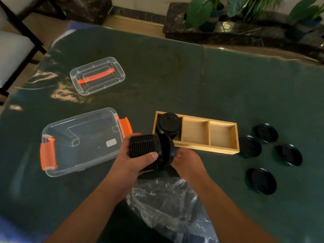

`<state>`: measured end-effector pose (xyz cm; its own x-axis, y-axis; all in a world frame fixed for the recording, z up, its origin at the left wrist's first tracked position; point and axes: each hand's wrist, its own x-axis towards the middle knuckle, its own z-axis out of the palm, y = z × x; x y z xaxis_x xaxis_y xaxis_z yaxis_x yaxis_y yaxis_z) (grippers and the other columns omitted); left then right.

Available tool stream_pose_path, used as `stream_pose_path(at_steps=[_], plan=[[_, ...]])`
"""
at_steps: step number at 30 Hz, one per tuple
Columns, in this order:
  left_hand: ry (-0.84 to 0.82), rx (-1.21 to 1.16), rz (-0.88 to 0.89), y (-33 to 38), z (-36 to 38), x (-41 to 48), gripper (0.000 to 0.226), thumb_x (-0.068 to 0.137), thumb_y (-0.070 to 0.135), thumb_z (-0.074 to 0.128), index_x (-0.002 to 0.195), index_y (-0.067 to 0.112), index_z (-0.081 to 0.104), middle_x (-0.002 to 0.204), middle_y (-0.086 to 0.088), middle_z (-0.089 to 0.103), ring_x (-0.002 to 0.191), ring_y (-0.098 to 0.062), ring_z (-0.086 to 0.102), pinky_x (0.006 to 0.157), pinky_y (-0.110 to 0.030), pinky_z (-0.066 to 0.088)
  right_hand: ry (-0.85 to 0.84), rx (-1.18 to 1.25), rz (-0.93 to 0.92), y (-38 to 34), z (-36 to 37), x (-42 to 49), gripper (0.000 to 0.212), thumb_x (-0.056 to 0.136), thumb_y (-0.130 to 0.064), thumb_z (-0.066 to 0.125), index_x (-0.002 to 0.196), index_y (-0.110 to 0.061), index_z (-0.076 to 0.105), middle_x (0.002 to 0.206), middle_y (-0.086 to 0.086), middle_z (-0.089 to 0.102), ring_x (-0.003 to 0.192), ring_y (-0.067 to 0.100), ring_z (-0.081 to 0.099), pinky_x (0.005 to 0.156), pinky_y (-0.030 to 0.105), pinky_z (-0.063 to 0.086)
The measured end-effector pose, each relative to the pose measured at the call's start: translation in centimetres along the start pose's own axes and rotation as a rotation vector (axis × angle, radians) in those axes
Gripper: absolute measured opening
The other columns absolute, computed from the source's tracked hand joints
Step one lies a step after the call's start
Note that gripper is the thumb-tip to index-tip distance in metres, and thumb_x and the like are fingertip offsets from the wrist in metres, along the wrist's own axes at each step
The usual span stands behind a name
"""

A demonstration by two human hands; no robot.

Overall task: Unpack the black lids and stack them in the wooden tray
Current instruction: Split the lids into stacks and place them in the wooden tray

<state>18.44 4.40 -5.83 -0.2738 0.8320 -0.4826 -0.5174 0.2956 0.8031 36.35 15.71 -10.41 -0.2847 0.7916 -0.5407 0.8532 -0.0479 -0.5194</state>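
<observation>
My left hand grips a sideways stack of black lids just in front of the wooden tray. At the stack's right end, my right hand holds the end lids, which tilt away from the rest. The tray has three compartments; its left one holds a short pile of black lids, and the other two are bare. Several loose black lids lie flat on the table right of the tray.
A clear plastic box with orange latches stands left of my hands, its clear lid with an orange handle farther back. Crumpled clear plastic wrap lies near me between my forearms. Potted plants stand beyond the dark green table.
</observation>
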Motion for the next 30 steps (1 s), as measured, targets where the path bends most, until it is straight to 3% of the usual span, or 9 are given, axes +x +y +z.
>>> stream_pose_path(at_steps=[2, 5, 7, 11, 13, 15, 21, 25, 30], plan=[[0.013, 0.032, 0.003, 0.0, 0.4, 0.1, 0.075, 0.059, 0.025, 0.095, 0.125, 0.036, 0.063, 0.127, -0.012, 0.071, 0.112, -0.035, 0.077, 0.087, -0.051, 0.066, 0.051, 0.382, -0.021, -0.4, -1.7, -1.1, 0.022, 0.081, -0.029, 0.066, 0.065, -0.021, 0.054, 0.061, -0.007, 0.056, 0.060, 0.012, 0.049, 0.059, 0.033, 0.041], [0.018, 0.047, 0.003, -0.3, 1.3, 0.3, 0.079, 0.059, 0.024, 0.096, 0.128, 0.035, 0.060, 0.129, -0.012, 0.068, 0.106, -0.030, 0.078, 0.081, -0.044, 0.067, -0.099, 0.995, -0.115, -0.8, -4.0, -2.7, 0.027, 0.079, -0.014, 0.062, 0.060, -0.025, 0.046, 0.063, -0.003, 0.049, 0.062, 0.011, 0.046, 0.063, 0.030, 0.043], [0.006, 0.046, -0.007, -0.7, 2.4, 0.4, 0.078, 0.060, 0.021, 0.095, 0.129, 0.033, 0.059, 0.129, -0.013, 0.068, 0.103, -0.029, 0.080, 0.078, -0.041, 0.067, -0.202, 1.172, -0.123, -1.5, -4.6, -3.4, 0.029, 0.084, -0.012, 0.063, 0.064, -0.023, 0.046, 0.068, 0.002, 0.054, 0.066, 0.014, 0.055, 0.067, 0.032, 0.051], [-0.009, 0.059, -0.020, -1.0, 4.3, 0.7, 0.086, 0.055, 0.028, 0.097, 0.132, 0.032, 0.059, 0.129, -0.014, 0.072, 0.111, -0.032, 0.078, 0.088, -0.051, 0.067, -0.151, 1.124, -0.068, -2.3, -4.1, -3.9, 0.027, 0.077, -0.042, 0.081, 0.085, -0.028, 0.060, 0.096, 0.004, 0.073, 0.090, 0.023, 0.070, 0.078, 0.044, 0.062], [-0.024, 0.055, -0.029, -0.9, 4.9, 0.9, 0.086, 0.055, 0.028, 0.099, 0.132, 0.034, 0.061, 0.127, -0.012, 0.075, 0.111, -0.031, 0.079, 0.090, -0.054, 0.066, -0.085, 1.097, -0.023, -2.1, -3.9, -3.8, 0.060, 0.069, -0.056, 0.083, 0.119, -0.034, 0.059, 0.122, 0.007, 0.072, 0.110, 0.026, 0.073, 0.097, 0.054, 0.061], [-0.035, 0.074, -0.026, -1.0, 5.5, 1.1, 0.084, 0.054, 0.027, 0.100, 0.130, 0.036, 0.063, 0.123, -0.007, 0.078, 0.108, -0.027, 0.080, 0.083, -0.046, 0.068, -0.112, 1.126, -0.008, -1.9, -3.8, -4.0, 0.073, 0.069, -0.058, 0.083, 0.135, -0.040, 0.057, 0.127, 0.006, 0.073, 0.114, 0.025, 0.075, 0.100, 0.053, 0.060], [-0.139, 0.138, -0.064, -0.7, 6.3, 1.9, 0.085, 0.055, 0.025, 0.103, 0.127, 0.052, 0.065, 0.117, 0.011, 0.079, 0.112, -0.016, 0.078, 0.085, -0.037, 0.066, -0.301, 1.359, 0.054, -1.2, -5.3, -4.7, 0.066, 0.082, -0.027, 0.085, 0.141, -0.017, 0.057, 0.135, 0.023, 0.071, 0.122, 0.040, 0.072, 0.095, 0.052, 0.061], [-0.164, 0.090, -0.112, -0.3, 6.3, 2.1, 0.083, 0.060, 0.024, 0.101, 0.132, 0.046, 0.067, 0.131, -0.004, 0.077, 0.120, -0.028, 0.076, 0.092, -0.045, 0.064, -0.346, 1.351, 0.074, -0.2, -7.1, -4.3, 0.067, 0.087, -0.022, 0.074, 0.147, -0.006, 0.050, 0.144, 0.032, 0.062, 0.132, 0.049, 0.062, 0.102, 0.061, 0.057], [-0.124, 0.013, -0.148, 0.0, 6.7, 2.5, 0.079, 0.061, 0.023, 0.095, 0.133, 0.037, 0.066, 0.131, -0.014, 0.075, 0.115, -0.033, 0.077, 0.083, -0.041, 0.066, -0.334, 1.374, 0.093, 1.5, -8.7, -2.5, 0.060, 0.087, -0.027, 0.078, 0.142, -0.013, 0.058, 0.139, 0.023, 0.069, 0.119, 0.038, 0.072, 0.087, 0.053, 0.063]])
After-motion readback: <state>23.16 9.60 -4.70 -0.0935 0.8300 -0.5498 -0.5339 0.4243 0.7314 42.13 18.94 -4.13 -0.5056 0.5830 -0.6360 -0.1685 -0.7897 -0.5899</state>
